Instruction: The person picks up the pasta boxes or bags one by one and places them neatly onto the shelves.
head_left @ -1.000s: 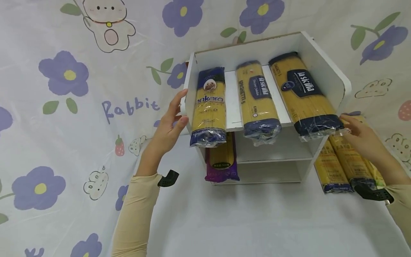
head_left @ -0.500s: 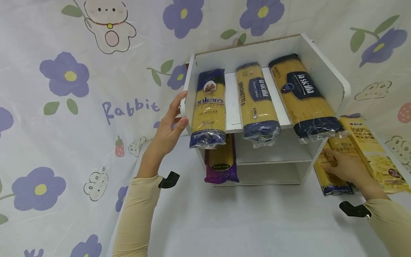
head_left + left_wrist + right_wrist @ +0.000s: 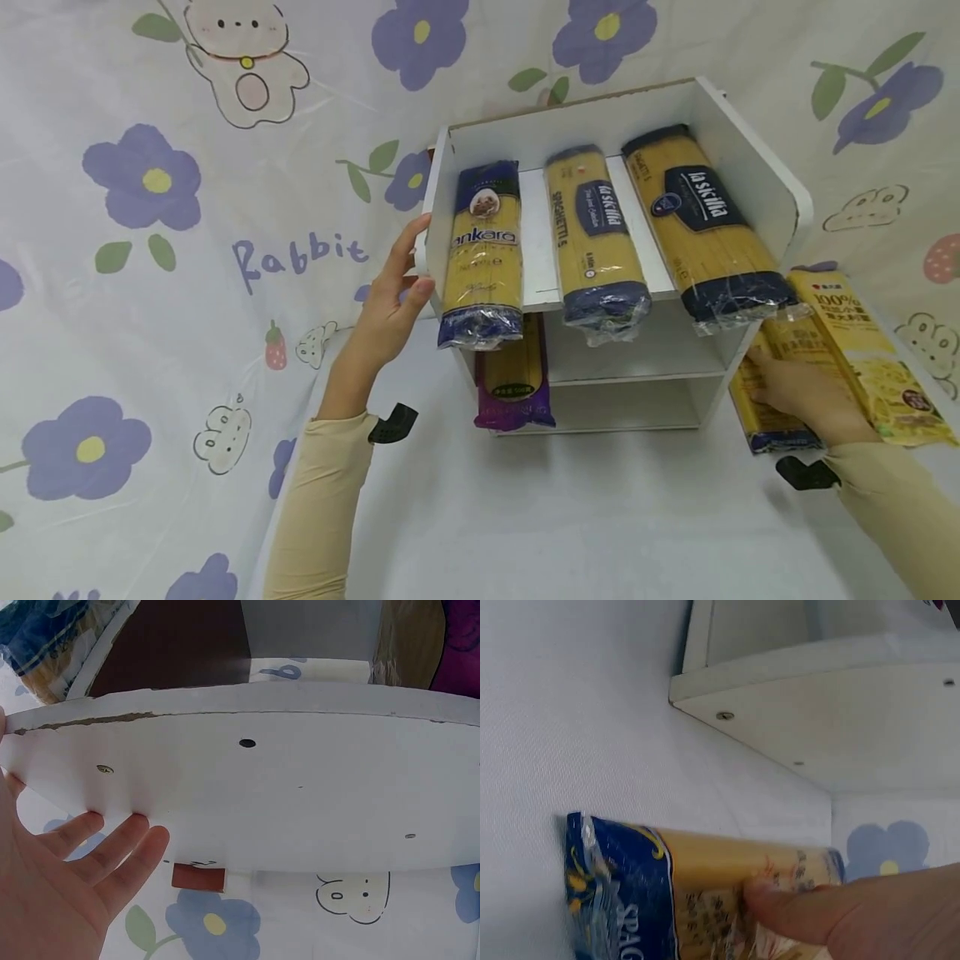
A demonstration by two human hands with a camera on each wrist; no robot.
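Note:
My left hand (image 3: pixel 386 312) rests at the front edge of the left side panel of a white shelf unit (image 3: pixel 581 112). In the left wrist view, its fingers lie straight against the outer side panel (image 3: pixel 300 787). My right hand (image 3: pixel 806 396) reaches to the packs right of the unit and grips a blue-ended spaghetti pack (image 3: pixel 780 440). The right wrist view has the thumb (image 3: pixel 780 904) on the yellow pack; most other fingers are hidden. On the top shelf lie an Ankara pasta pack (image 3: pixel 483 267), a narrow La Sicilia spaghetti pack (image 3: pixel 585 225) and a wider one (image 3: pixel 690 225).
A purple-ended pasta pack (image 3: pixel 513 400) sticks out from a lower shelf at the left. Beside the right hand, a yellow pasta bag (image 3: pixel 885 367) lies on the white surface (image 3: pixel 600 517). A patterned cloth (image 3: pixel 300 167) hangs behind the unit.
My right hand has left the wide La Sicilia pack's front end and moved down to the packs beside the unit, then slightly left. My left hand stays at the side panel.

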